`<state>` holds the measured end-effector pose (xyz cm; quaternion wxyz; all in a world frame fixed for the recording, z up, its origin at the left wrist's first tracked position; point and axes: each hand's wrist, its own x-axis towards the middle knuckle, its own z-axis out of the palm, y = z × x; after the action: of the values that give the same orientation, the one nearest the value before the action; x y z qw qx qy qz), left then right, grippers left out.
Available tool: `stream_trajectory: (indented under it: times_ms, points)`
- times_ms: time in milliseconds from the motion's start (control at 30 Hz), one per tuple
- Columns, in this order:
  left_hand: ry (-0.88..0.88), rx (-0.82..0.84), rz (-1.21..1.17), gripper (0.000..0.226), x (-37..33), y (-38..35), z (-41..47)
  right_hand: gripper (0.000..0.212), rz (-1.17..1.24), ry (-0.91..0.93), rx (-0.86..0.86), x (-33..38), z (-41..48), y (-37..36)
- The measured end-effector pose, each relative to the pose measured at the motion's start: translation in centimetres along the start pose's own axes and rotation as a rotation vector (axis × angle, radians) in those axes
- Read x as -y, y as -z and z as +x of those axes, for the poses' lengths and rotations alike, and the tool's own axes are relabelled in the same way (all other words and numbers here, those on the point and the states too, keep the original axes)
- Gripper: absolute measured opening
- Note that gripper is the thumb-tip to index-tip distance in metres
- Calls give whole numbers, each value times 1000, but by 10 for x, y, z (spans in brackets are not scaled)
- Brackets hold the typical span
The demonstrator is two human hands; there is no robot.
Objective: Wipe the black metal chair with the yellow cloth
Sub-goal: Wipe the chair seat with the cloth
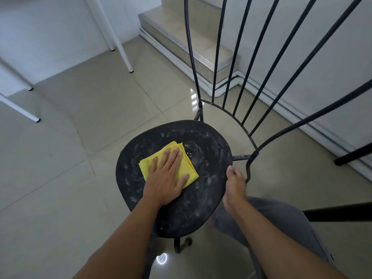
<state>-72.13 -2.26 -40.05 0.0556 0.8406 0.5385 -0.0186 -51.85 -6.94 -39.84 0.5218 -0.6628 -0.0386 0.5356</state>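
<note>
The black metal chair (209,158) stands in front of me, its round seat streaked with white dust and its thin back bars rising to the upper right. A folded yellow cloth (182,168) lies flat on the seat's middle. My left hand (167,178) presses down on the cloth with fingers spread. My right hand (235,186) grips the seat's right edge, near where the back frame joins.
Glossy beige floor tiles (80,137) surround the chair. White table legs (122,43) stand at the upper left. A tiled step (191,43) with white skirting runs behind the chair. My grey trouser leg (281,224) is at the lower right.
</note>
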Motion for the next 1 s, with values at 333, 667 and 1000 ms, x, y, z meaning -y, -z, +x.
stream_trajectory:
  times_ms: [333, 667, 1000]
  points:
    - [-19, -26, -26, 75, -58, -7, 36, 18, 23, 68, -180, -13, -1, -14]
    - [181, -39, -47, 68, -4, 2, 76, 34, 176, -55, -37, -16, -3, -4]
    - [205, -42, -29, 75, -13, -2, 27, 35, 322, -141, 20, -16, -16, 4]
